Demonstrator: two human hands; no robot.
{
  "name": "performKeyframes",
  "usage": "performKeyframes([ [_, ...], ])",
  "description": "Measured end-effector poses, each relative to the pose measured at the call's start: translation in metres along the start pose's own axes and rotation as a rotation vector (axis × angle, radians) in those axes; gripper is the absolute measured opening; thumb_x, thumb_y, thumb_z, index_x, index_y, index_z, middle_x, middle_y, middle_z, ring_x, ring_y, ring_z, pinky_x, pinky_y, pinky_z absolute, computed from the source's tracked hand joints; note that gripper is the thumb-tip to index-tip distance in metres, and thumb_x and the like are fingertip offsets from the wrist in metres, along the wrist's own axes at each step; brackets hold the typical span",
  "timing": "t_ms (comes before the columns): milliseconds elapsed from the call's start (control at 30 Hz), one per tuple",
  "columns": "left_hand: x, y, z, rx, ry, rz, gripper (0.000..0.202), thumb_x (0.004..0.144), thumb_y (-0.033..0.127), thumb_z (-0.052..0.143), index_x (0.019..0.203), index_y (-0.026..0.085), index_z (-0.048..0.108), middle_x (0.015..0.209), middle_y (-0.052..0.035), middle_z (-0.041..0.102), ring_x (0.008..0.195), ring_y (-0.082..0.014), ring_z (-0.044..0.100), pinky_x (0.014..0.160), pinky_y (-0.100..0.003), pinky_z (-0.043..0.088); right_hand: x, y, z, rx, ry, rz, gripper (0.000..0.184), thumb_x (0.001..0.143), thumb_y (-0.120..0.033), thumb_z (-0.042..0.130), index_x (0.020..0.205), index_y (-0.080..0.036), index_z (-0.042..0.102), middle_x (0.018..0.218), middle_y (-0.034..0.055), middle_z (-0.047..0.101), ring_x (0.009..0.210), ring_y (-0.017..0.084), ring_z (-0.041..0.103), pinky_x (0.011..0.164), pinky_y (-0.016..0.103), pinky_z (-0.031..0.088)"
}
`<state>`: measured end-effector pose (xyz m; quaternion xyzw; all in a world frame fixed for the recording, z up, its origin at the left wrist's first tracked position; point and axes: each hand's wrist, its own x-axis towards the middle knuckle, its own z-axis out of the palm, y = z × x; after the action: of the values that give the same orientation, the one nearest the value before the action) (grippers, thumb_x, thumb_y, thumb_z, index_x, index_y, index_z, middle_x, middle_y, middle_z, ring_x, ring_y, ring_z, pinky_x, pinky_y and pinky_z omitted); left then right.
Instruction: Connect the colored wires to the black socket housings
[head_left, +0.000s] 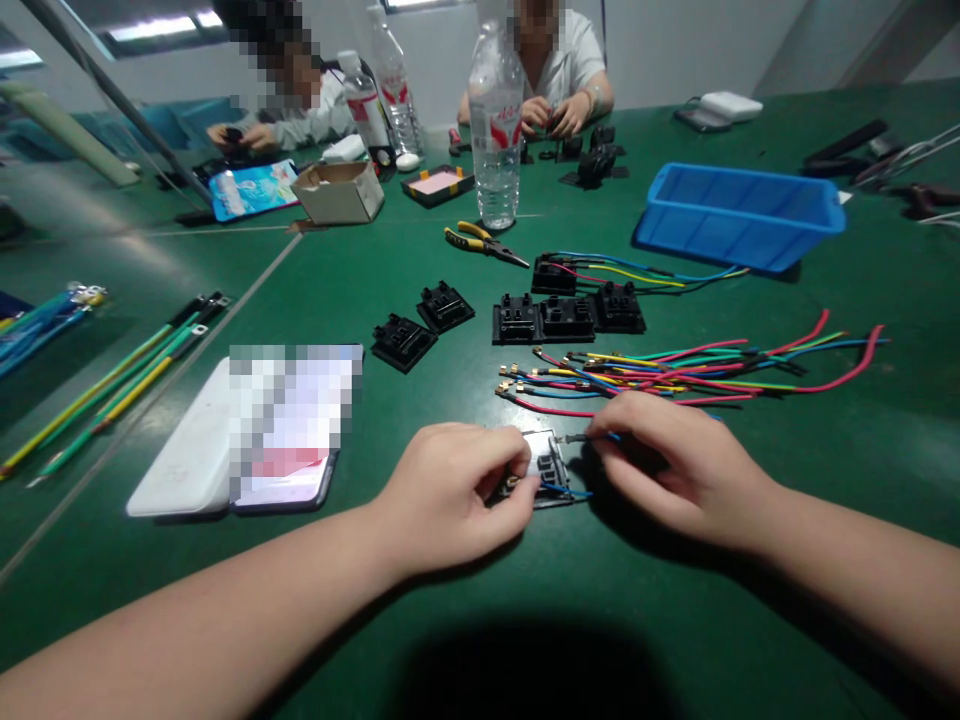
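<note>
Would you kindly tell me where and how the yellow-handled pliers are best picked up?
Probably take the pliers by their handles, coming from the near left: the handles splay leftward, the narrow nose points right, and a clear bottle stands just behind.

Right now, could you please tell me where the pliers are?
In the head view, the pliers lie just above centre, immediately in front of the nearest bottle.

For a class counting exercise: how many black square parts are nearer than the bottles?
7: one held part in the left hand, three parts in a row, two parts to the row's left, one wired part behind the row. Others may be hidden.
</note>
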<state>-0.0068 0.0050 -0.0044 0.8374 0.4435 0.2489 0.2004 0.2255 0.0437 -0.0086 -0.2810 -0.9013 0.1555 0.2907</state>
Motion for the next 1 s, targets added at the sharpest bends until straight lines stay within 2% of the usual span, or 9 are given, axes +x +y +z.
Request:
performKeyframes([
  [333,-0.0006,0.0013,-0.0003,-0.036,0.022,-0.069,0.010,0.082,0.021,0.058,0.073,0.017,0.056,0.055,0.0075,0.045,0.049,-0.0062,0.042,0.052,-0.020,0.031,0.0004,-0.0026,-0.0023,0.000,-0.034,-0.054,0.012,0.086,-0.012,0.050,0.093,-0.020,0.056,0.074,0.0010,0.063,0.063,0.013,0.058,0.057,0.025,0.045],
  [1000,-0.0003,0.0012,-0.0002,-0.035,0.015,-0.056,0.008,0.083,0.020,0.058,0.076,0.017,0.057,0.056,0.0072,0.046,0.052,-0.0066,0.044,0.053,-0.020,0.031,-0.0020,-0.0035,-0.0016,-0.030,-0.050,-0.078,0.012,0.088,-0.012,0.054,0.096,-0.018,0.060,0.079,0.0016,0.068,0.066,0.013,0.061,0.061,0.025,0.046],
])
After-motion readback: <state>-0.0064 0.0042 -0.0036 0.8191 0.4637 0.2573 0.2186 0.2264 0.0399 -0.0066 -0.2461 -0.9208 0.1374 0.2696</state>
